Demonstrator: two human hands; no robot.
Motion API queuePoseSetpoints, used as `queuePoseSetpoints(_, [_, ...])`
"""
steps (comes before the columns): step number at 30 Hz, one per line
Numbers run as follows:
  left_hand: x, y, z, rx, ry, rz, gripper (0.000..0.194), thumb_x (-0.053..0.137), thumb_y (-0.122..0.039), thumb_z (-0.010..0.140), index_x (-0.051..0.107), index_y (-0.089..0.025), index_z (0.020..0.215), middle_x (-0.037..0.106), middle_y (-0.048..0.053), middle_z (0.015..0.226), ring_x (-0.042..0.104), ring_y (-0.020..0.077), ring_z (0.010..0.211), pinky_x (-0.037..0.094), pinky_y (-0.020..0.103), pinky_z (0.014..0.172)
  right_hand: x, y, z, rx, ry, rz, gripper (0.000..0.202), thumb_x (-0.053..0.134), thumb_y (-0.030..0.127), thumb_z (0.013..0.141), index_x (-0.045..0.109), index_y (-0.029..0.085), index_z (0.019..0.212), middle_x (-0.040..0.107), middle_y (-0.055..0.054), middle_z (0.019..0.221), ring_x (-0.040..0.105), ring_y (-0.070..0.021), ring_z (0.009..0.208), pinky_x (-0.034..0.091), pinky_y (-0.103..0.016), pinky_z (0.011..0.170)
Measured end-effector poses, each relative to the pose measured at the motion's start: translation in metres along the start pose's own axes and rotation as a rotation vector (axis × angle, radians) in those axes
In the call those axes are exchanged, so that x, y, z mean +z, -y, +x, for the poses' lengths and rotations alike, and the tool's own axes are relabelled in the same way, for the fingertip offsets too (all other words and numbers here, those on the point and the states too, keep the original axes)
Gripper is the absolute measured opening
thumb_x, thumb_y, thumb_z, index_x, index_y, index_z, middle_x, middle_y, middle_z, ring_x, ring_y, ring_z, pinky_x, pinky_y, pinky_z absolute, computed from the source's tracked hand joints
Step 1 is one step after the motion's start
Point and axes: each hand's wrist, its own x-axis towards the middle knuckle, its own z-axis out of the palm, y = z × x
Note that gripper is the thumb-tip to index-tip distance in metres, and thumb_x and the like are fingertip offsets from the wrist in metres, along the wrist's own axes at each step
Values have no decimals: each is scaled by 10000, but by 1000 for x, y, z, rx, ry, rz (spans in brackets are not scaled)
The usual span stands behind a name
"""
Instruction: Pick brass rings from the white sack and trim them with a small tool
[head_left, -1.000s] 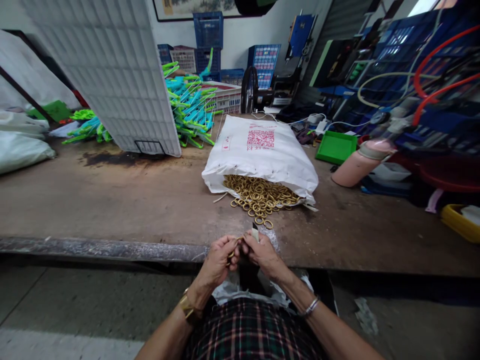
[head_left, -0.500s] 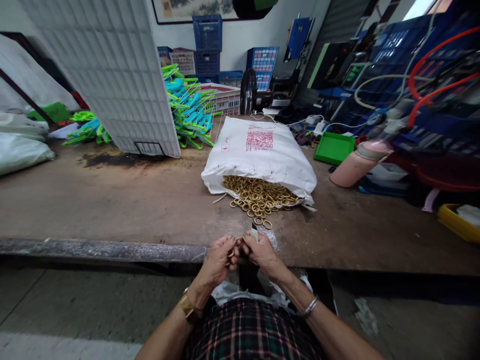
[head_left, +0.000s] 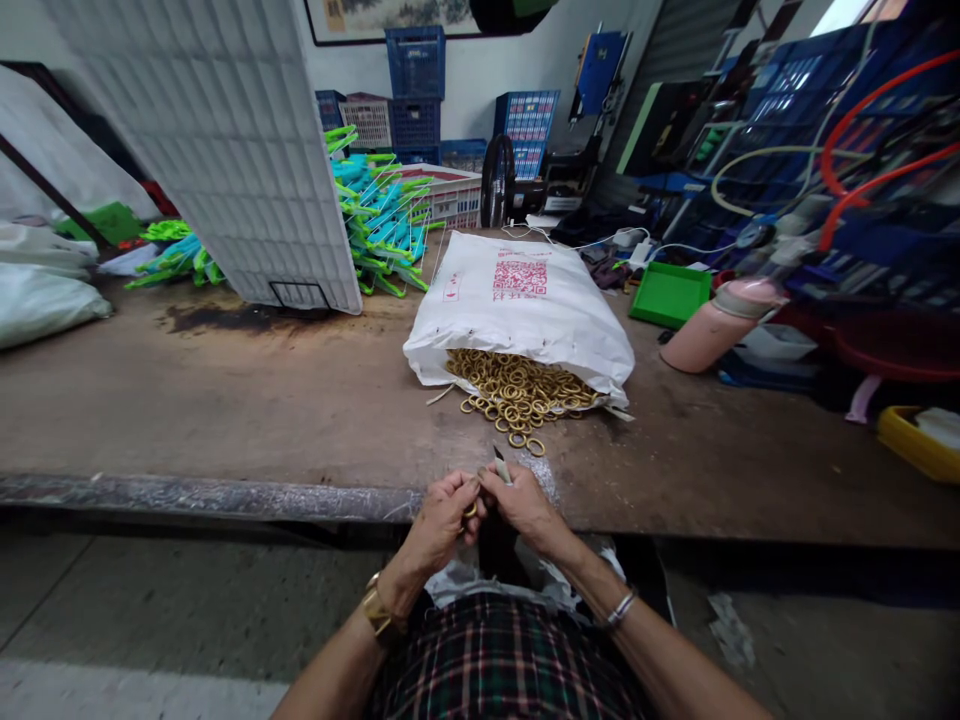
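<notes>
Over the front edge of the table, my two hands meet with their fingertips close together. My left hand (head_left: 442,515) is closed on a brass-coloured ring (head_left: 470,510), partly hidden by the fingers. In my right hand (head_left: 521,505) is a small knife (head_left: 503,467) with a pale handle, its dark blade pointing up and away from me. Thumb and forefinger of that hand are pinched beside the left fingertips; what lies between them is hidden. Just beyond, a heap of brass-coloured rings (head_left: 517,390) spills from the mouth of a white woven sack (head_left: 480,300).
A tall white ribbed panel (head_left: 247,170) stands on a wire foot at the left. Behind it are green and blue plastic pieces (head_left: 382,220). To the right are a green tray (head_left: 670,295), a pink bottle (head_left: 716,330) and a yellow container (head_left: 919,445).
My right hand has shifted slightly left, closer to the left one, and the knife blade now tilts more to the left. The ring seen between the fingertips is now covered.
</notes>
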Motion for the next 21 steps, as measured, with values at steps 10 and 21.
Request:
queuePoseSetpoints(10, [3, -1, -1, 16, 4, 2, 341, 586, -476, 725, 507, -145, 740, 485, -33, 600, 378, 33, 403, 293, 155, 357, -1, -3, 0, 56, -1, 84, 244, 452, 344, 747, 474, 178, 570, 453, 59, 429, 310, -54, 369, 225, -194, 396])
queuePoseSetpoints(21, [2, 0, -4, 31, -16, 0, 341, 588, -478, 720, 521, -145, 748, 485, -39, 583, 377, 36, 395, 295, 163, 365, -4, -4, 1, -61, -45, -86, 257, 396, 298, 778, 460, 184, 556, 487, 23, 491, 430, -94, 475, 306, -211, 494])
